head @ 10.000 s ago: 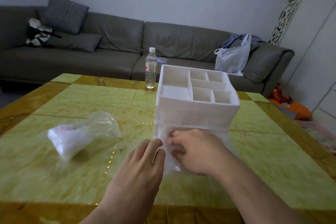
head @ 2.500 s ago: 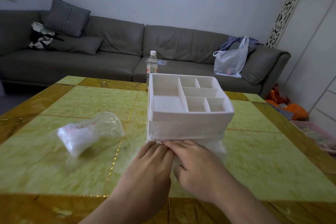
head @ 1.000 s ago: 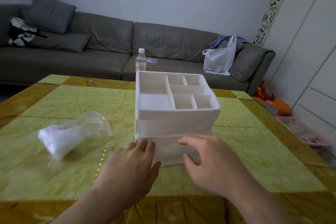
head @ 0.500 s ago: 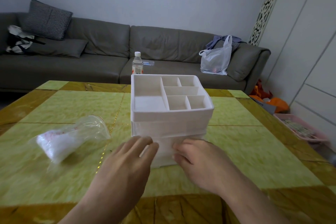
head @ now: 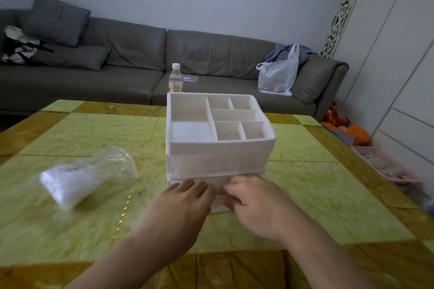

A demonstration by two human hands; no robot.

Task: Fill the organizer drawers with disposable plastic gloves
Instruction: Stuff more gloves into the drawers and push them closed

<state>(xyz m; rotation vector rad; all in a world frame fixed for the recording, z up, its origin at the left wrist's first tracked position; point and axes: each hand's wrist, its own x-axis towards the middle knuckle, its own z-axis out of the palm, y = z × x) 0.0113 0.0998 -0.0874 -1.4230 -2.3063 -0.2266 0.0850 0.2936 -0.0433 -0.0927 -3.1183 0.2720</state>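
No brand or writing can be read; only blurred red marks are seen on the clear zip bag of gloves [head: 82, 178] and a red-and-white label on the water bottle [head: 175, 78]. The white organizer [head: 219, 145] is stood upright mid-table, its drawer fronts faced toward the person, its divided top tray open upward. The bag is laid on its side to the left, well apart, long axis diagonal, open mouth toward the organizer. The left hand [head: 183, 209] is pressed with straight fingers against the bottom drawer [head: 212, 183]; the right hand [head: 256, 204] is curled at the same drawer front, fingertips hidden. Compared with half a second ago, both hands are drawn closer together. The table [head: 317, 195] is green and gold.
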